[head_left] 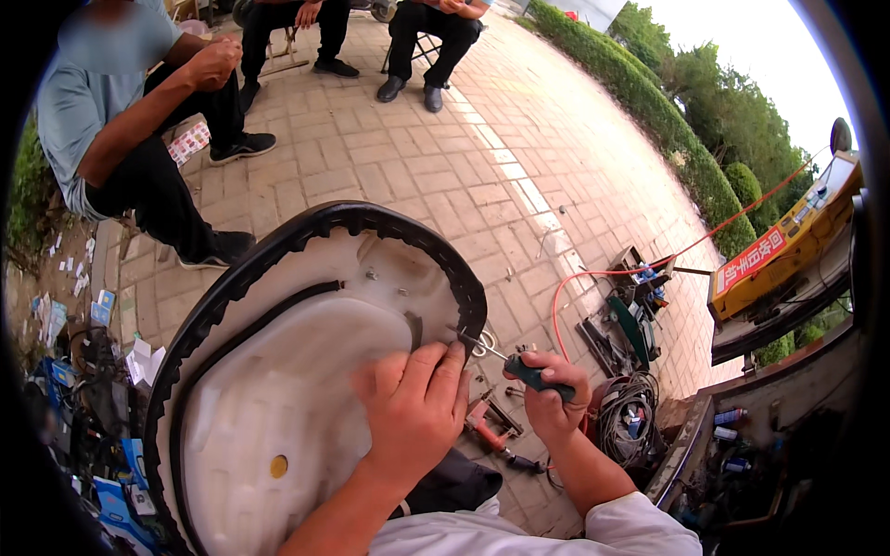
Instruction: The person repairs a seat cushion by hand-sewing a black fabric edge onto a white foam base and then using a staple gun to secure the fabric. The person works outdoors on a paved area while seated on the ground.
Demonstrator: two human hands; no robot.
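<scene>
A scooter seat lies underside up before me, its pale plastic base [297,357] facing me. Black cover material [362,215] is folded over the rim in puckers. At the rim's right side, my left hand [413,408] pinches the folded cover edge, fingers bent and close together. My right hand [556,398] is closed around the dark green handle of a screwdriver [530,372]. Its thin metal shaft points left to the cover edge beside my left fingertips. Whether the tip is under the material, I cannot tell.
Pliers, a red-bodied tool [484,426] and a coiled cable [629,417] lie on the brick paving to the right. A red hose [603,273] runs past a tool pile. Boxes and scraps litter the left. Several people sit opposite; one person's shoe [227,246] is near the seat.
</scene>
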